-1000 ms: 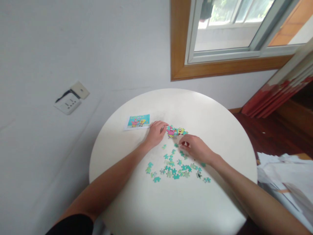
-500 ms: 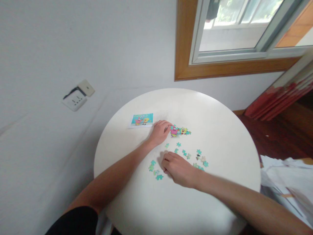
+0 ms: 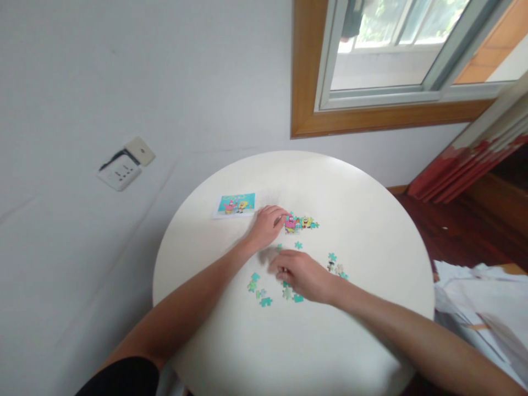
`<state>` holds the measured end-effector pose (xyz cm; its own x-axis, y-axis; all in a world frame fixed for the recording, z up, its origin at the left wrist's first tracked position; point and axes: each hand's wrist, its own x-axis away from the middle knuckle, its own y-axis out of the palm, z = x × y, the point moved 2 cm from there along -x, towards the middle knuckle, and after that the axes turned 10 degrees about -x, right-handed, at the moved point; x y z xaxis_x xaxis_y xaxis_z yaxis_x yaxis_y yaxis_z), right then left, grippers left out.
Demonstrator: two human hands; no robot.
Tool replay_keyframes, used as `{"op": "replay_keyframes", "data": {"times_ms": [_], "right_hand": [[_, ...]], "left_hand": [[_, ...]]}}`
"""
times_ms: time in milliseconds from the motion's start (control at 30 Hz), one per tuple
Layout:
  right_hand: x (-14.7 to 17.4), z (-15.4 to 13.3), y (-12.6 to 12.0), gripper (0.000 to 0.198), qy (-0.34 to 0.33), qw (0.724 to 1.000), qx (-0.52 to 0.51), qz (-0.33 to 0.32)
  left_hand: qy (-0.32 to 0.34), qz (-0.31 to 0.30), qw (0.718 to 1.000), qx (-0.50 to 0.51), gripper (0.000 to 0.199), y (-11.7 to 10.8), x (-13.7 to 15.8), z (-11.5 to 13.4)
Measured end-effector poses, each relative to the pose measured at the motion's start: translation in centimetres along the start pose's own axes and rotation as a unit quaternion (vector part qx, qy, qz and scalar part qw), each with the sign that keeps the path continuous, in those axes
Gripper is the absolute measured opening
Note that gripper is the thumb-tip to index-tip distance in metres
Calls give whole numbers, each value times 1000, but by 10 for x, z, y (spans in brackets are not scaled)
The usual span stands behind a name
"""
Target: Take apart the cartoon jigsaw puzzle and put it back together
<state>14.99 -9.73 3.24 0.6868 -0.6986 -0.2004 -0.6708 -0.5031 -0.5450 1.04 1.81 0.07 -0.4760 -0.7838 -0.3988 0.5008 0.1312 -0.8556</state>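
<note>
Right grip [image 3: 303, 275] hovers over loose pieces [image 3: 264, 294] (closure unclear), left grip [image 3: 266, 224] touching assembled cluster [image 3: 301, 223].

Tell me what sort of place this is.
Probably a room in a home: a round white table against a wall with a socket, a wood-framed window, and a jigsaw under the hands.
</note>
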Motion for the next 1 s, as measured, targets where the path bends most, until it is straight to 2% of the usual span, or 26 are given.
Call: {"op": "replay_keyframes", "data": {"times_ms": [67,133,200,267,367,500,833,1000], "right_hand": [[-6,16,-27,12,32,989,-75,127],[-14,42,-54,8,85,961,-144,221],[-24,71,-77,9,136,934,-193,267],[-34,96,-93,9,154,926,-186,290],[-49,122,-101,11,155,941,-118,276],[-59,134,-96,13,164,954,-68,242],[-60,136,-90,15,157,970,-41,180],[-60,130,-89,12,152,969,56,186]], "left_hand": [[30,-10,999,6,22,0,0,1],[63,-19,998,9,22,1,1,4],[91,-29,995,7,22,1,1,8],[116,-44,992,5,23,2,3,10],[140,-64,988,4,24,4,5,11],[150,-75,986,10,24,4,6,11],[138,-73,987,21,21,6,5,10],[137,-73,988,18,22,6,6,10]]}}
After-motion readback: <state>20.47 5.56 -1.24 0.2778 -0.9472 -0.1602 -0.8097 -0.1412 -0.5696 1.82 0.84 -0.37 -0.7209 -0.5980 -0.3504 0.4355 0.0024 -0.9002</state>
